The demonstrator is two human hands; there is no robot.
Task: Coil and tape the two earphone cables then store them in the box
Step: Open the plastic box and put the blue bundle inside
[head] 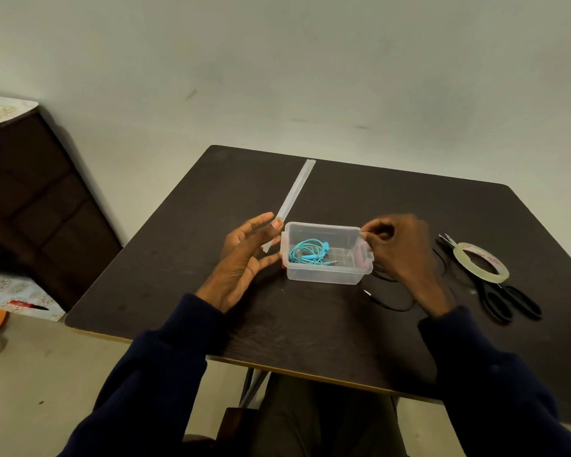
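teal earphones (309,252) are seen already lying bundled inside the clear plastic box (323,275), toward its left end, so one half of the task is judged done. black earphone cable (389,306) is left loose on the dark table (310,324), just beside the box's right end and on the nearer side of it. its sprawl runs roughly left to right and passes under the right hand (406,255), with the jack end pointed toward the box's near right corner.

the right hand is held directly over this cable, fingers curled, thumb and forefinger pinched at the box's far right corner; whether a scrap of tape is also held there cannot be told. the left hand (244,262) is kept released, fingers spread and straight, at the box's left end, with the box between it and the black cable. the next pickup is therefore judged to belong to the right hand, reaching down and slightly toward the person. the tape roll (490,276) and scissors (505,298) are placed further right, also on that hand's side.
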